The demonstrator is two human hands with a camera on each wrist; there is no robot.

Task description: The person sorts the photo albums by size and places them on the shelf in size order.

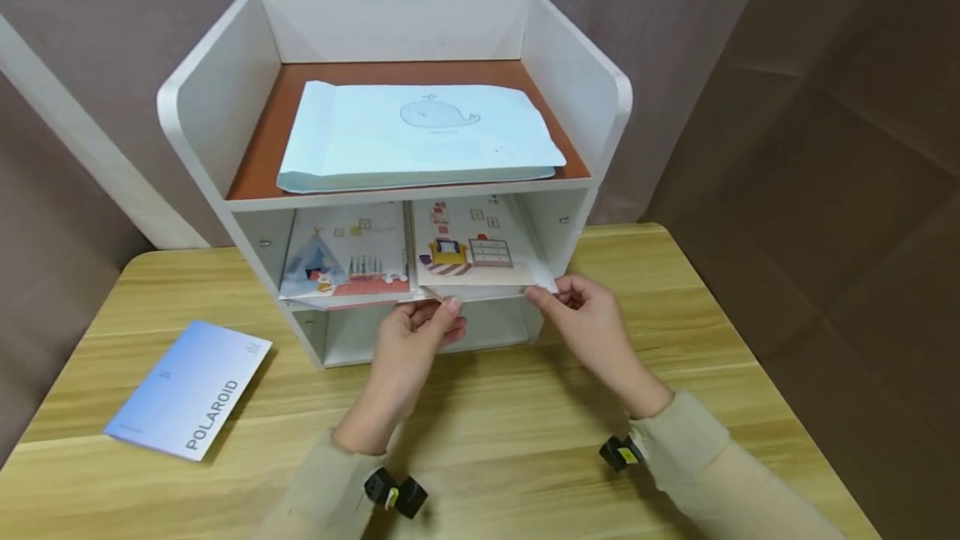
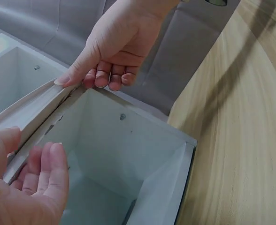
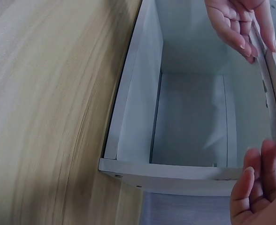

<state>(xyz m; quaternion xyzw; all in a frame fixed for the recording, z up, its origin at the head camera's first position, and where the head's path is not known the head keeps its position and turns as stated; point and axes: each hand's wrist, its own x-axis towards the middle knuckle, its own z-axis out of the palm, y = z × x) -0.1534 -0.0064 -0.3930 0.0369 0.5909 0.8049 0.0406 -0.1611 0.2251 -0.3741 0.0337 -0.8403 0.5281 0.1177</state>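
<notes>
On the middle level of a small white shelf unit [image 1: 558,148] lies a picture book [image 1: 480,273] with a yellow armchair and drawers printed on it. My left hand [image 1: 408,340] holds its front edge near the left corner, thumb above and fingers below. At the front right corner my right hand [image 1: 592,327] pinches the same edge. The left wrist view shows the right thumb [image 2: 74,75] on the book's pale edge, with the fingers curled beneath at the shelf board [image 2: 44,133]. Beside it lies a second illustrated sheet or cover [image 1: 345,252] with a blue tent.
A white paper-like packet [image 1: 360,127] with a whale drawing rests on the unit's brown top level. The lower compartment [image 3: 189,117] lies under the hands. At the left of the wooden table [image 1: 562,473] is a blue-and-white POLAROID booklet [image 1: 187,390]. Grey curtain hangs behind.
</notes>
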